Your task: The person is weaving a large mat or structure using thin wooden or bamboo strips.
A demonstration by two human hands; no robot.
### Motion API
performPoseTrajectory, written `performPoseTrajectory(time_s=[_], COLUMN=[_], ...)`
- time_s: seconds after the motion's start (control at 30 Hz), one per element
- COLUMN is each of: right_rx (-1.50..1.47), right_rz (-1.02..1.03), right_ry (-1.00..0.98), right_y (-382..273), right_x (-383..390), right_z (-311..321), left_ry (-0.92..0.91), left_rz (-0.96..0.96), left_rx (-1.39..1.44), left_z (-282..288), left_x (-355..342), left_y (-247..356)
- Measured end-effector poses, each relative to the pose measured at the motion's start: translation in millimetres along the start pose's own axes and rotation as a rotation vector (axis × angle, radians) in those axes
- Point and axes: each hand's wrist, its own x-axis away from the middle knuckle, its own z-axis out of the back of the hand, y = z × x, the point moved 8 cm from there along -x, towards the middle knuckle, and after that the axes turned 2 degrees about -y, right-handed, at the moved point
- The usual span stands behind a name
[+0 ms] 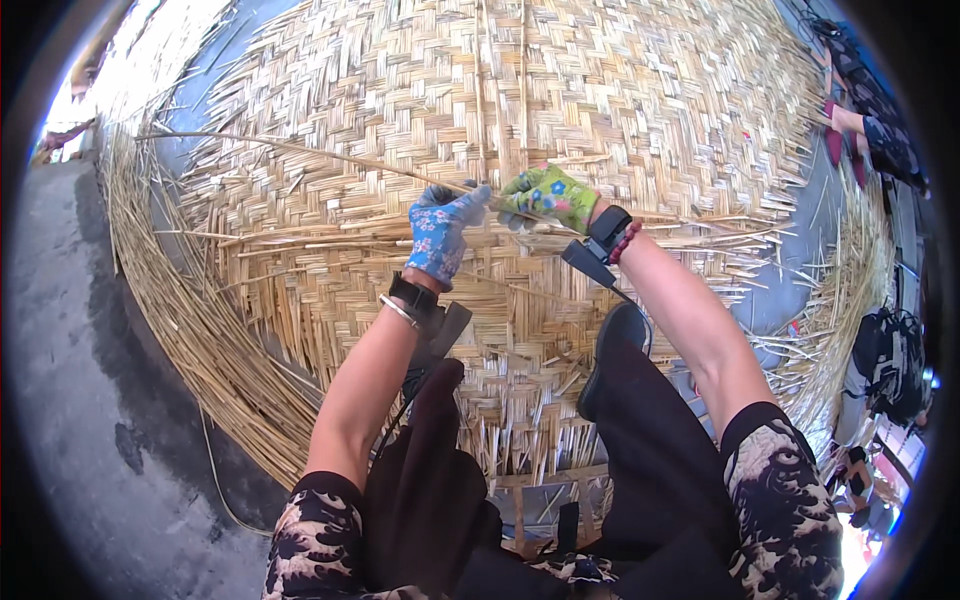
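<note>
A large mat (400,90) of flattened, straw-coloured reed strips in a zigzag weave lies beneath me. Over its middle, my left hand (440,232), in a blue flowered glove, is closed on a long thin reed strip (300,148) that stretches far out to the left. Close beside it, my right hand (552,197), in a green flowered glove, has its fingers bent round the same strip near its right part. Its fingertips are partly hidden. Below both hands, several loose strips (330,238) run crosswise over the weave.
A thick bundle of reeds (190,340) curves along the left, beside grey concrete floor (70,350). More loose reeds (840,300) lie at the right. Another person's leg (880,135) shows at the upper right, above a black backpack (888,365). My shoe (618,335) rests on the mat.
</note>
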Motion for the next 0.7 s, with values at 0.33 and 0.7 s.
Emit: performPoseTrajectory(time_s=[0.33, 0.7], right_rx=[0.959, 0.308], right_rz=[0.416, 0.084], right_ry=[0.037, 0.07], right_y=[1, 47], right_x=[-7, -2], right_z=[-14, 13], left_ry=[-0.064, 0.224], left_rz=[-0.032, -0.026], left_rx=[-0.208, 0.031], left_z=[-8, 34], left_x=[5, -8], left_y=[-1, -1])
